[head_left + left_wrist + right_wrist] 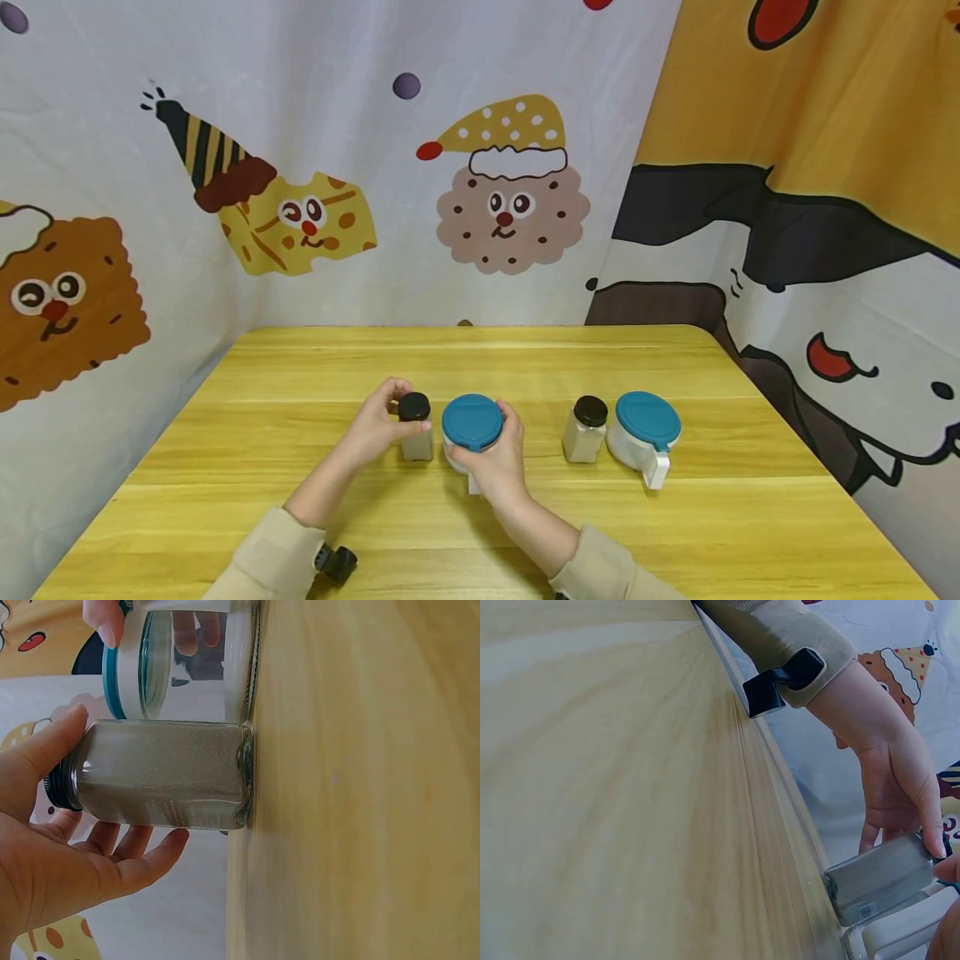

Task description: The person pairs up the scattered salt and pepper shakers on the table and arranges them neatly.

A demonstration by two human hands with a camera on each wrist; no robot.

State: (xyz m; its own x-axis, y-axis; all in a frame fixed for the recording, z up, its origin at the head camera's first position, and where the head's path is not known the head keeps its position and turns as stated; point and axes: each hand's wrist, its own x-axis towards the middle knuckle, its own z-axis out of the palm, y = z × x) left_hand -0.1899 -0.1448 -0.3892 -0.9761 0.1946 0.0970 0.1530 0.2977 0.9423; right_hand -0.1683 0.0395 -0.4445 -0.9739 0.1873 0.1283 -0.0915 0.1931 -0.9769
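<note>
A glass spice jar (416, 442) with a black cap and greyish powder stands upright on the table. My left hand (380, 429) holds it near the cap, thumb on one side and fingers on the other; in the left wrist view, some fingertips (176, 838) sit just off the glass. Right beside it is a glass pot (471, 421) with a blue lid and a white handle. My right hand (500, 458) grips this pot from the right, thumb at the front of the lid and fingers round the far side. The right wrist view shows its white handle (911, 924).
To the right stand a second black-capped spice jar (585, 433) and a second blue-lidded pot (647, 425), its handle towards me. The wooden table (480, 358) ends at a printed curtain (337, 292). A black wrist camera (337, 565) sits at the left sleeve.
</note>
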